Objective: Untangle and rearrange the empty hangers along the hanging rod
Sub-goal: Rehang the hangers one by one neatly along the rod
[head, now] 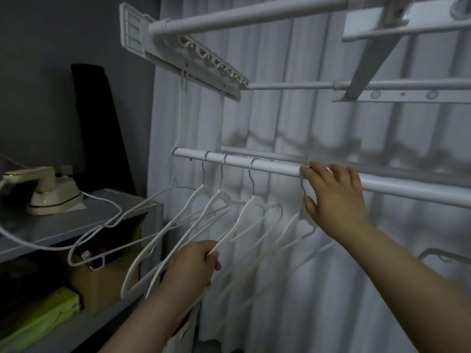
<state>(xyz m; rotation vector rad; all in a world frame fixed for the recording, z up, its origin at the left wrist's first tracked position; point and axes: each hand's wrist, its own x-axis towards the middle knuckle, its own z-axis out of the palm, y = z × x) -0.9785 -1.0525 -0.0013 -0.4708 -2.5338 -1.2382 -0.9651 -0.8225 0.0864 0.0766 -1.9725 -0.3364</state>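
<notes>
Against pleated curtain (293,118), hands grip a thin white hanger (237,225) and metal hook (303,184).

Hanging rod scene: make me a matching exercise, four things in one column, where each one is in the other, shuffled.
Things:
1. left hand
2. right hand
3. iron
4. cardboard box

Places:
A. on top of the grey shelf
B. at the hanging rod, by the rightmost hanger hook
C. under the shelf top
D. lower down, closed on a white hanger's arm

Pairs: 1-D, 2-B, 3-A, 4-C
</notes>
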